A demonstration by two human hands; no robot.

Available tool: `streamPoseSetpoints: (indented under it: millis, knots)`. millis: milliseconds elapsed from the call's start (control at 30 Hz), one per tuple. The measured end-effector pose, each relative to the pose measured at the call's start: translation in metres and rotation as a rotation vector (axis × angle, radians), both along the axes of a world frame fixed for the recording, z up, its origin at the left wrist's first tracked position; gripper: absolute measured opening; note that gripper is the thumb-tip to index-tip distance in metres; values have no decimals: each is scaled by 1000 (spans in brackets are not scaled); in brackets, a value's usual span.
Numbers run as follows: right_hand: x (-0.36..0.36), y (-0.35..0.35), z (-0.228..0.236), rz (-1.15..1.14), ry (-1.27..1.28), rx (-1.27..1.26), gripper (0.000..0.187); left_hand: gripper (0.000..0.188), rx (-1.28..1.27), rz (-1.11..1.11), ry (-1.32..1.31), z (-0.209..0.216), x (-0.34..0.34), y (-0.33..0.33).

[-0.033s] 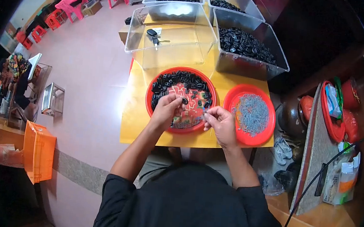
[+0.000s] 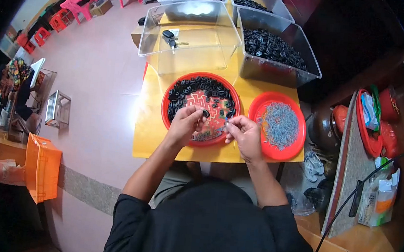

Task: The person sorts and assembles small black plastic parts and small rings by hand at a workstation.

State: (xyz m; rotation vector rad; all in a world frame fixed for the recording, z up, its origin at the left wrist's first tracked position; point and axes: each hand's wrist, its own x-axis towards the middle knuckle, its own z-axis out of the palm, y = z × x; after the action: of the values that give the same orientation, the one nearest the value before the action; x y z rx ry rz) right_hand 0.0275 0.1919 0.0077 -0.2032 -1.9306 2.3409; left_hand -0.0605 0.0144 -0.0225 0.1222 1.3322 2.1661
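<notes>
Over a round red tray (image 2: 236,107) holding many small black plastic parts, my left hand (image 2: 186,123) pinches one rounded black plastic part (image 2: 206,113) between thumb and fingertips. My right hand (image 2: 245,135) is beside the tray's right rim, thumb and forefinger pressed together. Something tiny and bluish shows at those fingertips, too small to name. To the right sits a second red plate (image 2: 299,134) with a heap of thin silvery metal pieces (image 2: 280,126). The two hands are apart, a short gap between them.
Beyond the tray stand clear plastic bins; the right one (image 2: 280,68) is heaped with black parts. The near left bin (image 2: 188,62) has keys (image 2: 171,39) in it or showing through. An orange crate (image 2: 42,169) lies left on the floor. A stone-edged shelf (image 2: 342,186) rises at right.
</notes>
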Motion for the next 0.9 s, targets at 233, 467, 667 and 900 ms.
streamPoseSetpoints:
  millis: [233,467,667,900]
  knots:
    - [-5,-25,12,23,25,-19,7,10,129,22,-40,9,36,-13]
    - [-3,-32,16,54,38,103,7,12,87,17,100,11,48,-23]
    - [-4,-45,17,5,145,142,5,14,12,28,139,7,53,-15]
    - [-1,-61,5,-58,150,95,3,10,22,88,83,-3,55,-1]
